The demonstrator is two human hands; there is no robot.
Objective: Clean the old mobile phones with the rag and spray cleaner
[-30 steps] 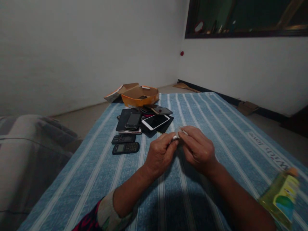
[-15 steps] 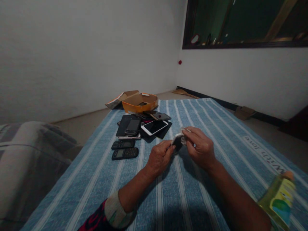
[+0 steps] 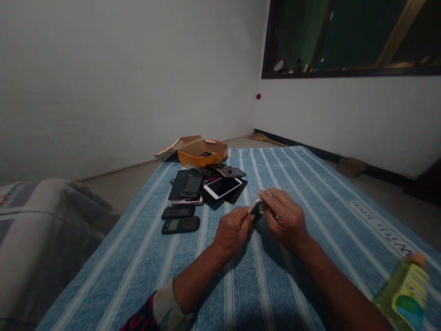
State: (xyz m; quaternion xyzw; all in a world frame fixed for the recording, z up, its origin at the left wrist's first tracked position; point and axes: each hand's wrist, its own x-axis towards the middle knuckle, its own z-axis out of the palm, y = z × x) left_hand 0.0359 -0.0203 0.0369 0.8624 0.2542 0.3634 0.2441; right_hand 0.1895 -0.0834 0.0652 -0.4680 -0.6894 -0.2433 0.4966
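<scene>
My left hand is closed round the lower end of a smartphone with a pale edge and a dark face, held tilted above the striped cloth. My right hand pinches a small whitish wipe or tissue against the phone's upper end. The fingers partly hide both. To the left lie two black keypad phones, a farther one and a nearer one. Behind them is a pile of phones, with a white-framed smartphone and a dark phone on top.
An open orange cardboard box stands at the table's far end, its lid leaning beside it. A yellow-green bottle is at the near right on the blue striped cloth. Grey fabric covers something at left.
The phone in my left hand has turned, so less of its dark face shows. My right hand keeps the whitish wipe at its upper end. The whole view has shifted slightly.
</scene>
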